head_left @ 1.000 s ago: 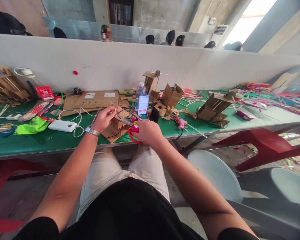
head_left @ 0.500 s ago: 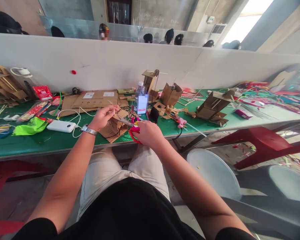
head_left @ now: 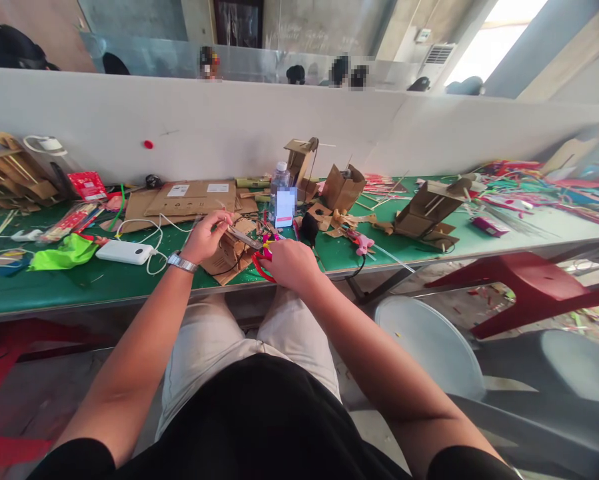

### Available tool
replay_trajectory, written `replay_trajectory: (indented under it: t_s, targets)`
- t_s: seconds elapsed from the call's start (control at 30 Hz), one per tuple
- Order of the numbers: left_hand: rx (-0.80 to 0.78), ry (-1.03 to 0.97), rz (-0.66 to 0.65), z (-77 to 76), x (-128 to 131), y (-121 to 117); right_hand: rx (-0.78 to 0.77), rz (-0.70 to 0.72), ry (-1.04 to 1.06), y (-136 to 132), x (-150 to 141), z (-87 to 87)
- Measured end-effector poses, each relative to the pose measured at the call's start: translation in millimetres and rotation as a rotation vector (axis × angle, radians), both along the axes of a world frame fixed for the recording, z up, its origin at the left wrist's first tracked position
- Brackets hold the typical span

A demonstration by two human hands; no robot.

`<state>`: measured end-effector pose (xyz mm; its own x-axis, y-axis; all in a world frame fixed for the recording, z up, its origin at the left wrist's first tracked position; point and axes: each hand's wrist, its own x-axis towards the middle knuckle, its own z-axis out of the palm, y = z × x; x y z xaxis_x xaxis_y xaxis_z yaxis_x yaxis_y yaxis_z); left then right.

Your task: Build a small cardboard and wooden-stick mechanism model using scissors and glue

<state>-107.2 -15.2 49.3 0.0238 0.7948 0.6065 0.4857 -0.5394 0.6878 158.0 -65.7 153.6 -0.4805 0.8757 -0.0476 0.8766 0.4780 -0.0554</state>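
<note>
My right hand [head_left: 293,264] is wrapped round the handles of red-handled scissors [head_left: 262,269]. Their metal blades point left, and the tips reach the fingertips of my left hand [head_left: 204,239]. Those fingers are pinched together on what looks like a thin pale stick, mostly hidden by them. Just below the blades, a folded cardboard piece [head_left: 227,259] with a black cord lies at the table's front edge. Beyond my right hand stand a clear bottle [head_left: 279,175] and a phone with a lit screen [head_left: 284,212].
Several cardboard models stand about the green table [head_left: 144,280], one to the right [head_left: 424,212]. A white power bank [head_left: 124,252] with cables lies left, near a bright green cloth [head_left: 64,253]. A pink glue gun [head_left: 362,243] is at right. Stools [head_left: 429,340] stand below.
The scissors and both hands have shifted only slightly, and the blades look closer together. The pale stick at my left fingertips shows less than before. The view has moved a little.
</note>
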Motion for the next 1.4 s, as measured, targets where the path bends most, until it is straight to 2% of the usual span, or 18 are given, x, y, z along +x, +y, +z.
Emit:
replay_trajectory:
  t_s: [0.2, 0.43, 0.63, 0.87, 1.0, 1.1, 1.17, 1.27, 1.4]
  targets:
    - [0.046, 0.010, 0.113, -2.9, 8, -4, -0.031, -0.005, 0.023, -1, -5, 2.2]
    - [0.087, 0.007, 0.213, -3.1, 19, -11, -0.025, 0.022, 0.051, 1, -4, -4.2]
    - [0.087, -0.014, 0.226, -3.9, 23, -13, -0.028, 0.027, 0.051, 1, -4, -1.9]
    - [0.020, -0.038, 0.164, -1.9, 21, -13, 0.003, 0.007, 0.025, 2, 1, 4.0]
    - [0.002, -0.063, 0.162, -3.8, 21, -15, 0.016, -0.027, 0.042, 3, 23, -2.3]
    - [-0.003, -0.071, 0.143, -6.9, 23, -17, 0.020, -0.081, 0.113, 12, 50, -15.1]
    - [0.034, -0.030, 0.144, -9.6, 27, -18, 0.036, -0.165, 0.139, 26, 69, -26.5]
    - [0.117, 0.037, 0.198, -15.4, 35, -19, 0.009, -0.367, 0.054, 55, 98, -44.3]
    - [0.138, 0.047, 0.266, -22.9, 41, -20, -0.042, -0.486, -0.007, 91, 131, -63.9]
